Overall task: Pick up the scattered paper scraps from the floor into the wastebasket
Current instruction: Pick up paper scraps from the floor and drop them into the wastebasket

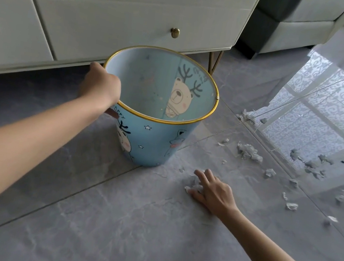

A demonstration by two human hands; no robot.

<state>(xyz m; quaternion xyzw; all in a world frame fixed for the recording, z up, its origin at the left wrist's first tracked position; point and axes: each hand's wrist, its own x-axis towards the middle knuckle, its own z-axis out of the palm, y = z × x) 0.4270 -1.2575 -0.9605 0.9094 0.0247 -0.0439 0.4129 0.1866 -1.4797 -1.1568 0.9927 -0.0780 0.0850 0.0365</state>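
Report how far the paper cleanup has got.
Done: nothing seen inside the blue cartoon-printed wastebasket. In hand: left hand grips its gold rim; right hand touches a crumpled white paper scrap on the grey tiled floor. Left: many white paper scraps scattered rightward.

**Blue wastebasket, scraps strewn to its right**

A light-blue wastebasket point(154, 136) with a gold rim and cartoon deer prints stands on the grey tiled floor point(152, 228). Crumpled white paper scraps point(249, 152) lie scattered to its right, and the nearest scrap point(195, 186) lies close to its base.
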